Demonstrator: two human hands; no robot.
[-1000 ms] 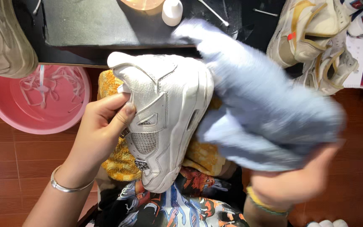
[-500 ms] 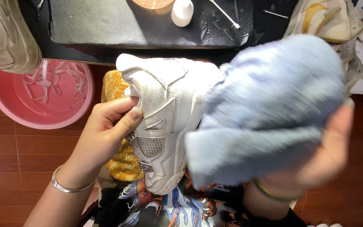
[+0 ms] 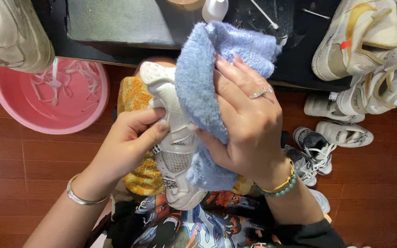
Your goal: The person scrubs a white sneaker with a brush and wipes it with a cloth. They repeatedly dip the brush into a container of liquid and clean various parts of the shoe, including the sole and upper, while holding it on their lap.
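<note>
the shoe (image 3: 173,138), white, lies over the lap on an orange towel (image 3: 136,98), toe toward the body. the left hand (image 3: 129,142) has its fingers curled round the shoe's left side, thumb pressed on the upper, holding it firm. the right hand (image 3: 249,124) spreads flat over a blue cloth (image 3: 207,69) wrapped on the shoe's right side (fingers nearly straight, pressing rather than pinching). wiping probably goes best with that steady left grip and even palm pressure. a pink basin (image 3: 5,105) sits left of the shoe.
</note>
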